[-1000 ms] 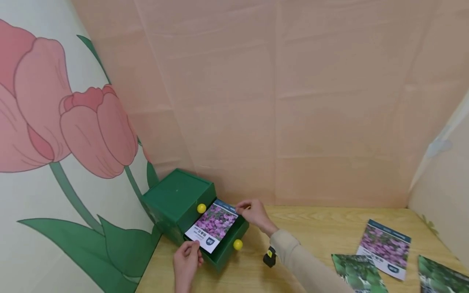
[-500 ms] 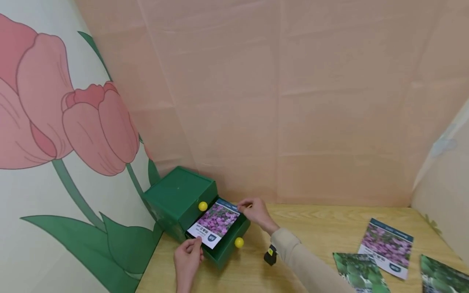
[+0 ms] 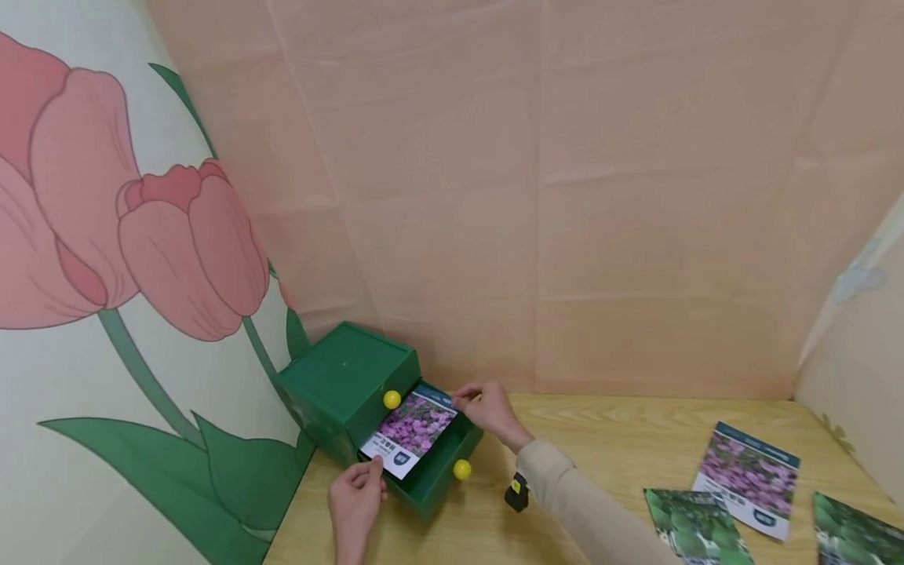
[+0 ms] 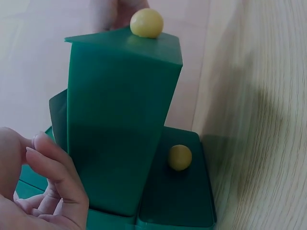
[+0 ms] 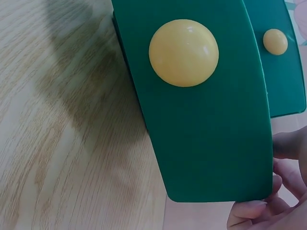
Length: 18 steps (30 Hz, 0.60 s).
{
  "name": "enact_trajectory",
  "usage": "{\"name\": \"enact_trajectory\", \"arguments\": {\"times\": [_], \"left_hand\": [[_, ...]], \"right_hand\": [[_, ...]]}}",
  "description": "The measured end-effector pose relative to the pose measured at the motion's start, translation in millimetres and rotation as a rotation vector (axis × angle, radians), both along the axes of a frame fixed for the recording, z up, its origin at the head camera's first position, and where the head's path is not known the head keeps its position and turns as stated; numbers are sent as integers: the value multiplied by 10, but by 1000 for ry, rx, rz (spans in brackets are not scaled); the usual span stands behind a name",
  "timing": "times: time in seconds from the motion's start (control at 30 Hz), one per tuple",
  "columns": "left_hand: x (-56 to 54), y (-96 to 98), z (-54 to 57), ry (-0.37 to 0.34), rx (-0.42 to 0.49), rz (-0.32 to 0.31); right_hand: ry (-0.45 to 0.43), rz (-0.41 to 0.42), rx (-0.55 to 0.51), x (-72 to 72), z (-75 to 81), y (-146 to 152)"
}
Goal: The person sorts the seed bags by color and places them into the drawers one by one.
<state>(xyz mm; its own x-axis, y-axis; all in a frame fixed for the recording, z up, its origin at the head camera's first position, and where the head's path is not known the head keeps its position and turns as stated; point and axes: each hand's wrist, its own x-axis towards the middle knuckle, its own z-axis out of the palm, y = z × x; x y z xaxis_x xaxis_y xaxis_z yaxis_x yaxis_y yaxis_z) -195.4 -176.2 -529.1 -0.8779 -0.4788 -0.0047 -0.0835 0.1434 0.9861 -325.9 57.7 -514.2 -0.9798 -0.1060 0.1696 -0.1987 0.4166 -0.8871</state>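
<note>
A flat seed packet (image 3: 417, 422) with pink-purple flowers, a blue top band and a white lower band lies slanted in the pulled-out lower drawer (image 3: 446, 463) of a small green cabinet (image 3: 346, 369). My left hand (image 3: 355, 501) pinches its near left corner between thumb and fingers. At the far right corner, my right hand (image 3: 492, 412) pinches the blue band. The drawer front (image 5: 216, 139), with its yellow round knob, hides the packet in the right wrist view; in the left wrist view the drawer's side wall (image 4: 115, 124) hides it.
The upper drawer, with a yellow knob (image 3: 391, 400), is pushed in. On the wooden table (image 3: 593, 439) at right lie another pink-flower packet (image 3: 752, 471), a green packet (image 3: 695, 522) overlapping it, and a second green one (image 3: 858, 534). A small black device (image 3: 517, 493) shows by the right cuff.
The packet has slid back and lower into the drawer, so a wider gap shows behind the drawer front. Both hands have moved slightly with it and keep hold.
</note>
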Motion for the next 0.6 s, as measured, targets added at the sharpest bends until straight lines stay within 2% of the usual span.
{"name": "enact_trajectory", "arguments": {"times": [0.33,0.6], "left_hand": [[-17,3,-4,7,-18,39],[-30,6,-32,19,-94,60]], "right_hand": [[24,-17,14,-13,-12,-45],[27,-33,2,-14,-34,-50]]}}
